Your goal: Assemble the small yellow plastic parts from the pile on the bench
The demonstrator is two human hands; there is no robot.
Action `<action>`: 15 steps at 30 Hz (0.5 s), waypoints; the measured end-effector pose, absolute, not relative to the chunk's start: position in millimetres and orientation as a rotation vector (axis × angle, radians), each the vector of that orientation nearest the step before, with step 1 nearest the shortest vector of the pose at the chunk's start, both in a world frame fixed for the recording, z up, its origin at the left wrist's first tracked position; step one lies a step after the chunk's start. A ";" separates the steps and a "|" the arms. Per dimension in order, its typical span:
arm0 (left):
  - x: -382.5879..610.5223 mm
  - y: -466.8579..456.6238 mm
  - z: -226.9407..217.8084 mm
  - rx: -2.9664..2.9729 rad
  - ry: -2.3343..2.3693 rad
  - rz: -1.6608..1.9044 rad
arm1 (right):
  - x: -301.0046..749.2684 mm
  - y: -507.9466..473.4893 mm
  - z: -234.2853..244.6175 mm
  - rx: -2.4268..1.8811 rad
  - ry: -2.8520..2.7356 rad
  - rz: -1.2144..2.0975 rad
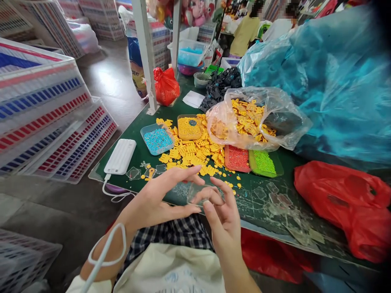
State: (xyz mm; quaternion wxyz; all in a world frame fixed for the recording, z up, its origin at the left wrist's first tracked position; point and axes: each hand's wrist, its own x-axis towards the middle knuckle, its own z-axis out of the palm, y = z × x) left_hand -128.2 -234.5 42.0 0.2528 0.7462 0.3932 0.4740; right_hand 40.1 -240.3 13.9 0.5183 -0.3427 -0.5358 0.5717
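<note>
A small clear plastic piece [195, 193], squarish and see-through, is held upright between my two hands above the table's front edge. My left hand [163, 195] grips it from the left, thumb below and fingers above. From the other side, my right hand [224, 211] has its thumb and bent fingers on it. Just beyond my fingers lies a pile of flat yellow plastic parts [195, 152]. Around the pile stand small trays of tiny beads: blue [158, 139], yellow [188, 128], red [237, 158] and green [264, 163].
Loose clear pieces [279, 199] lie at the right, beside a red bag [342, 199]. An opened clear bag of yellow parts [249, 118] and black parts [221, 87] sit farther back. A power bank [120, 156] with a white cable is at left, near plastic crates [45, 110].
</note>
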 end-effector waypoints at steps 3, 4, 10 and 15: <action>-127.2 -235.7 42.1 2.019 1.049 1.343 | 43.6 -243.4 16.4 -0.832 -1.319 1.317; -126.8 -235.3 42.3 2.027 1.045 1.365 | 45.3 -243.5 16.4 -0.833 -1.355 1.295; -121.3 -231.7 41.1 2.041 1.088 1.411 | 55.5 -238.5 9.2 -0.875 -1.633 1.132; -119.9 -243.4 24.4 1.903 1.127 0.974 | 68.2 -239.6 -6.6 -1.003 -1.809 1.042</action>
